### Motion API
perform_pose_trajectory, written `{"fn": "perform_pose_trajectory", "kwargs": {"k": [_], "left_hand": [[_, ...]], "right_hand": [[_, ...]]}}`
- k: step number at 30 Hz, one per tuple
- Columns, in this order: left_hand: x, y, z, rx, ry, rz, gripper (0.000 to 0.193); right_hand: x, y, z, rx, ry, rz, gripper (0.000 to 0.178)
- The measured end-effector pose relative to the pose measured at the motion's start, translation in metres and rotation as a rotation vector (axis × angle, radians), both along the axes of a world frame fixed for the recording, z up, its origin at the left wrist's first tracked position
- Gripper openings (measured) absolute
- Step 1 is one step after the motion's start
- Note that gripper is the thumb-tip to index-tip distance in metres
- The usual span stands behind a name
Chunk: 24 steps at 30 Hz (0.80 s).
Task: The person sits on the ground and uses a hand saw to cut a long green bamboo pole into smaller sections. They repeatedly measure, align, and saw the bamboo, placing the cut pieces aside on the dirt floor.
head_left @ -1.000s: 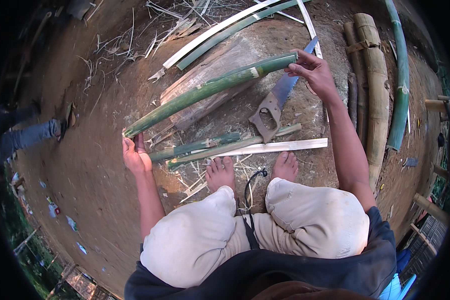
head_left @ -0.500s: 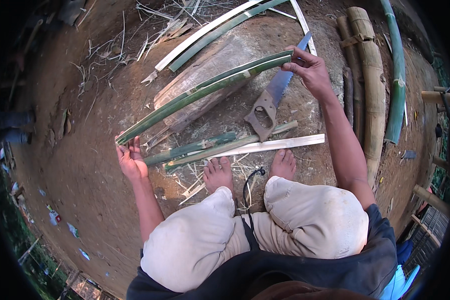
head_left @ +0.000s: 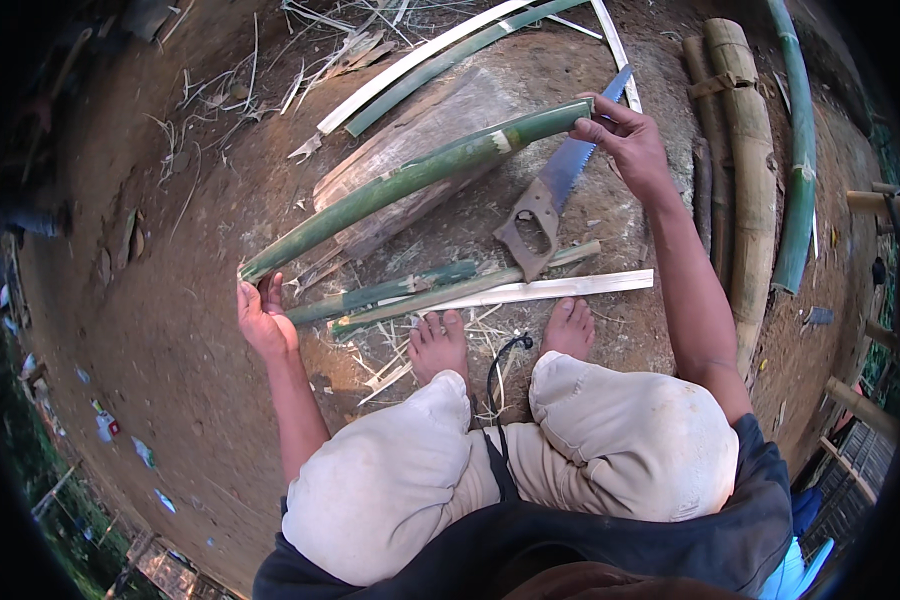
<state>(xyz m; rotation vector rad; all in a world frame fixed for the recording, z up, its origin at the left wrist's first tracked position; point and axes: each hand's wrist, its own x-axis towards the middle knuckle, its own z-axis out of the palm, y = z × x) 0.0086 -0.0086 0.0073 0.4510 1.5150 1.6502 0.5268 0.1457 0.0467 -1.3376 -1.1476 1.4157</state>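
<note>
A long green split bamboo piece (head_left: 400, 187) spans the space before me, slanting up from left to right. Its left end is gripped by the fingers of my left hand (head_left: 268, 322). At the right end, my right hand (head_left: 628, 152) pinches it between thumb and fingers. The rounded green outer side with a pale node faces up. Beneath it lies a flat wooden block (head_left: 395, 145). A handsaw (head_left: 528, 228) with a brown handle and bluish blade rests just below my right hand, apart from it. Several cut bamboo strips (head_left: 560, 288) lie by my feet.
Long bamboo strips (head_left: 440, 88) lie beyond the block, with pale shavings (head_left: 340, 50) scattered at the far left. Thick tan bamboo poles (head_left: 745, 150) and a green pole (head_left: 798, 180) line the right side. Bits of litter (head_left: 107, 426) dot the ground at left.
The bamboo piece has been turned in my hands: two lengthwise edges with a gap showed before, and the rounded green side shows now. Both hands still hold its ends.
</note>
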Motion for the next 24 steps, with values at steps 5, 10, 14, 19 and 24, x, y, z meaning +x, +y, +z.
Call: {"fn": "perform_pose_trajectory", "kwargs": {"k": [5, 10, 14, 19, 24], "left_hand": [[0.004, 0.006, 0.002, -0.058, 0.021, 0.043, 0.030], [0.006, 0.010, 0.004, -0.156, 0.067, 0.085, 0.030], [0.003, 0.011, 0.002, -0.200, 0.103, 0.114, 0.031], [0.007, 0.010, 0.002, -0.316, 0.167, 0.128, 0.031], [0.006, 0.006, -0.003, -0.319, 0.233, 0.117, 0.030]], "right_hand": [[-0.011, 0.004, 0.000, -0.025, 0.115, -0.097, 0.042], [-0.021, 0.016, -0.002, -0.073, 0.063, -0.113, 0.043], [-0.033, 0.027, -0.005, -0.085, 0.060, -0.118, 0.040], [-0.032, 0.041, -0.008, -0.066, 0.088, -0.080, 0.037], [-0.038, 0.046, -0.007, -0.048, 0.073, -0.100, 0.038]]}}
